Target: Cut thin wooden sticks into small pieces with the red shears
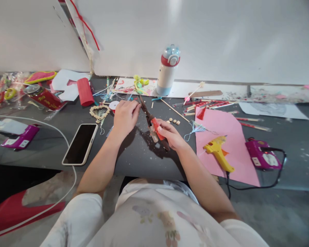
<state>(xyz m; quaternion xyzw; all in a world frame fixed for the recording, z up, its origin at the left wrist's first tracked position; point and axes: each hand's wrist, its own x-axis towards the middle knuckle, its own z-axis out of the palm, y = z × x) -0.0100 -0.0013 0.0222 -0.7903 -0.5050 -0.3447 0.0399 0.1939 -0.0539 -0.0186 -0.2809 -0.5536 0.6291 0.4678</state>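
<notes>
The right hand (170, 133) is wrapped round the red handles of a pair of pliers (154, 122), on the near side of the bottle (167, 79) and slightly to its left, with the dark metal nose pointing away from the person. The left hand (125, 115), nearer than the bottle and further left, has its fingers curled and thumb drawn in close by that nose (whether it pinches anything, or touches the metal, I cannot tell).

Just beyond the left hand, left of the bottle, a white spool (113, 105) partly shows, then a heart-shaped ornament (94, 113). Small pale beads (173, 121) lie in front of the bottle, a little to its right, and a blue tassel (196, 127) lies further right.

Further out on the bottle's right, a pink sheet (237, 140) bears a yellow glue gun (218, 152), with a purple box (262, 156) past the sheet's edge. On the bottle's left and well nearer lies a phone (80, 144), its screen dark; further back on that side are a red roll (85, 92) and, farthest left of these, a red can (44, 97) tipped over.
</notes>
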